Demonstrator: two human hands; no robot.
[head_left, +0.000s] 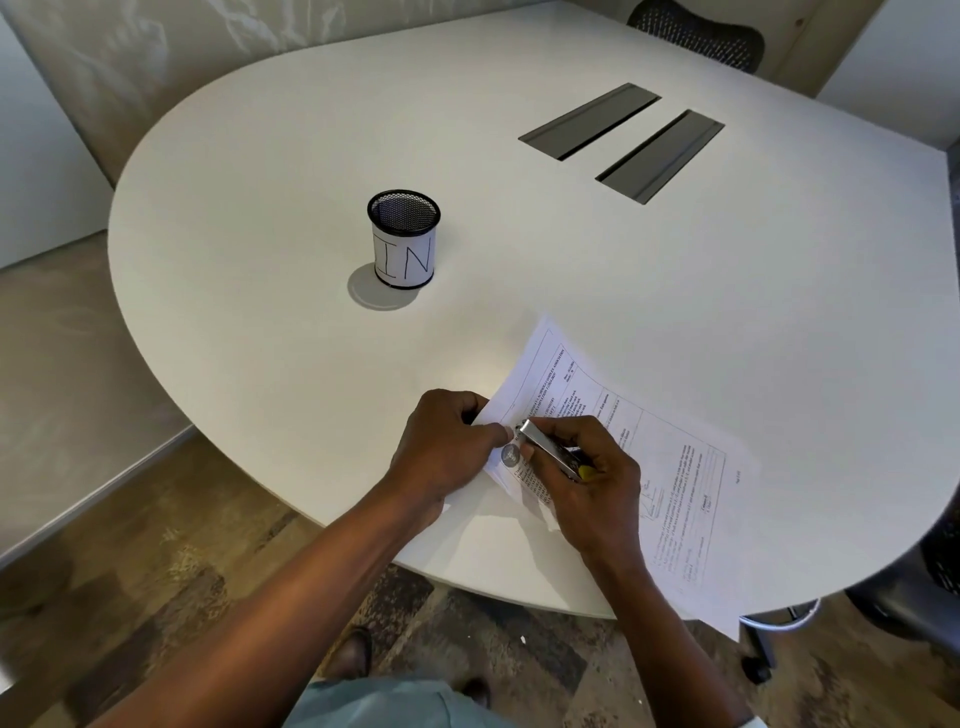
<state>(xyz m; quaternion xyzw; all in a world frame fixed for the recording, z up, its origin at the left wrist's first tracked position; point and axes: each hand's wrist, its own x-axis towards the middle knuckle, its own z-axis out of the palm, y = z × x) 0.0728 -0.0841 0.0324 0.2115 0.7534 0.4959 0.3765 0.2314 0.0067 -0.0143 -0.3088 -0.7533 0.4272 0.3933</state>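
Printed paper sheets (670, 467) lie at the near edge of the white table (291, 171), their near end hanging over the rim. My left hand (447, 447) pinches the sheets' left corner, which is lifted off the table. My right hand (592, 483) grips a small silver metal tool (545, 447), perhaps a stapler or staple remover, with its tip against that same corner next to my left fingers. A round metal part shows under the tool's tip.
A black mesh pen cup (403, 239) with a paper label reading "IN" stands left of centre. Two dark cable slots (623, 140) sit in the far table top. Black chairs stand at the far side (701, 36) and at the near right (924, 582).
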